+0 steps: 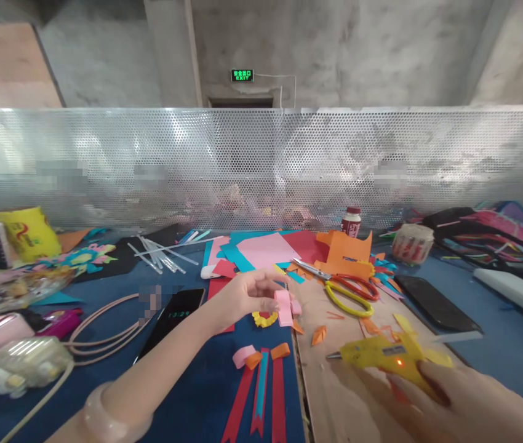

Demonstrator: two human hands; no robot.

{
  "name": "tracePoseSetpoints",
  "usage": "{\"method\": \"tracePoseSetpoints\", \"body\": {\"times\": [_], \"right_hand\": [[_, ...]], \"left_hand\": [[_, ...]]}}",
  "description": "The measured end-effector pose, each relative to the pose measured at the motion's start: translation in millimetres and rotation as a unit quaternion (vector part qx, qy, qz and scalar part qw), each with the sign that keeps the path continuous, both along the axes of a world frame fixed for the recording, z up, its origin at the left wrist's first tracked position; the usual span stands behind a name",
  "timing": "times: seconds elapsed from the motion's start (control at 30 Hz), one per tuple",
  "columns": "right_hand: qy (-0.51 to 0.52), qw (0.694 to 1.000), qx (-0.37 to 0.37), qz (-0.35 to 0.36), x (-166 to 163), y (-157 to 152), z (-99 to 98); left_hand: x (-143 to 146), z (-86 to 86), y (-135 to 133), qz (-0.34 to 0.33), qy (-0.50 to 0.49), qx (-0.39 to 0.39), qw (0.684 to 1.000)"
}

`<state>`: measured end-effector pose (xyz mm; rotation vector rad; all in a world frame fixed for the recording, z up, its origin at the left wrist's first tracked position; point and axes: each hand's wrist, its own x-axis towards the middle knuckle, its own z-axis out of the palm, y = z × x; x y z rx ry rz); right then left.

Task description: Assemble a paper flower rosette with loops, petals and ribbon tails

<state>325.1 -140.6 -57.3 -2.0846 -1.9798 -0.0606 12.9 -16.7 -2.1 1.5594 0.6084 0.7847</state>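
My left hand (247,295) reaches over the blue table and pinches a folded pink paper strip (284,306) just above a small yellow paper flower (264,319). My right hand (459,400) at the lower right grips a yellow glue gun (388,358), its nozzle pointing left over a brown board (335,381) and an orange light glowing on its body. Below my left hand lies a ribbon piece of red and blue strips with pink and orange loops (261,384).
Yellow-and-red scissors (347,289) lie on the board near coloured paper sheets (266,249). Two black phones (173,314) (432,301), clear glue sticks (160,255), a small bottle (351,221), a tape tub (411,243), a yellow bag (26,232) and pink cord (104,335) surround the work. A perforated metal screen (261,166) closes the table's far side.
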Motion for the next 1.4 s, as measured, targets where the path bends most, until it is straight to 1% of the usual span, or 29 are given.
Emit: {"method": "tracePoseSetpoints", "body": {"times": [0.07, 0.13, 0.17, 0.2, 0.23, 0.27, 0.3, 0.33, 0.37, 0.4, 0.47, 0.53, 0.63, 0.7, 0.73, 0.77, 0.8, 0.83, 0.87, 0.9, 0.93, 0.97, 1.07, 1.13, 1.23, 1.33, 1.4], "right_hand": [[-0.043, 0.999, -0.03, 0.008, 3, 2, 7.0], [-0.085, 0.996, -0.01, 0.006, 2, 6, 20.0], [-0.099, 0.995, 0.031, 0.007, -1, 10, 29.0], [-0.096, 0.993, 0.068, 0.027, -6, 14, 39.5], [-0.08, 0.987, 0.125, 0.065, -14, 20, 51.2], [-0.05, 0.971, 0.182, 0.144, -24, 27, 63.6], [-0.013, 0.954, 0.178, 0.24, -35, 35, 75.9], [0.025, 0.934, 0.145, 0.327, -47, 43, 87.4], [0.047, 0.917, 0.082, 0.387, -59, 51, 97.5], [0.059, 0.895, 0.036, 0.441, -70, 58, 105.9], [0.054, 0.862, -0.017, 0.504, -89, 70, 117.1], [0.054, 0.839, -0.04, 0.54, -99, 78, 122.2], [0.084, 0.828, -0.051, 0.552, -101, 83, 123.9], [0.105, 0.837, -0.049, 0.535, -96, 83, 122.6], [0.115, 0.847, -0.048, 0.517, -92, 82, 120.9], [0.125, 0.861, -0.041, 0.492, -88, 81, 118.3], [0.13, 0.877, -0.027, 0.461, -84, 79, 114.6], [0.127, 0.894, -0.005, 0.431, -81, 77, 109.9], [0.119, 0.905, 0.025, 0.407, -78, 74, 104.4], [0.106, 0.912, 0.052, 0.392, -75, 71, 98.5], [0.089, 0.915, 0.078, 0.385, -74, 68, 92.5], [0.07, 0.914, 0.098, 0.387, -73, 66, 87.0], [0.019, 0.904, 0.144, 0.403, -74, 61, 76.3], [-0.002, 0.905, 0.164, 0.393, -76, 59, 74.9], [-0.008, 0.905, 0.172, 0.39, -77, 58, 75.7], [-0.022, 0.898, 0.187, 0.398, -75, 56, 73.2], [-0.031, 0.89, 0.22, 0.398, -74, 55, 69.8]], "left_hand": [[1, -2.1, 1, -0.007, -0.005, -0.018, 1.0], [3, -4.5, 2, -0.017, -0.014, -0.032, 0.999], [3, -5.6, 2, -0.026, -0.018, -0.038, 0.999], [4, -6.6, 2, -0.037, -0.021, -0.046, 0.998], [5, -7.5, 2, -0.047, -0.024, -0.055, 0.997], [6, -8.1, 2, -0.058, -0.026, -0.065, 0.996], [7, -8.5, 1, -0.068, -0.028, -0.076, 0.994], [9, -8.6, 0, -0.077, -0.028, -0.084, 0.993], [10, -8.5, -2, -0.087, -0.026, -0.089, 0.992], [11, -8.1, -4, -0.096, -0.022, -0.09, 0.991], [12, -7.2, -8, -0.111, -0.014, -0.085, 0.99], [12, -6.3, -9, -0.123, -0.016, -0.085, 0.989], [7, -5.4, -6, -0.152, -0.01, -0.091, 0.984], [1, -4.4, 1, -0.149, 0.012, -0.062, 0.987], [-3, -3.9, 4, -0.124, 0.033, -0.027, 0.991], [-8, -3.5, 8, -0.083, 0.066, 0.022, 0.994], [-12, -3.4, 12, -0.024, 0.119, 0.083, 0.989], [-16, -3.8, 16, 0.038, 0.189, 0.148, 0.97], [-20, -4.8, 20, 0.091, 0.258, 0.203, 0.94], [-22, -6.2, 23, 0.126, 0.316, 0.239, 0.909], [-24, -7.9, 26, 0.143, 0.359, 0.26, 0.885], [-24, -9.6, 28, 0.144, 0.384, 0.266, 0.872], [-18, -13.0, 33, 0.111, 0.407, 0.27, 0.866], [-12, -12.9, 35, 0.086, 0.417, 0.281, 0.86], [-6, -11.6, 36, 0.059, 0.425, 0.293, 0.854], [-5, -12.1, 38, 0.054, 0.426, 0.3, 0.852], [-7, -12.8, 39, 0.06, 0.413, 0.301, 0.858]]}}
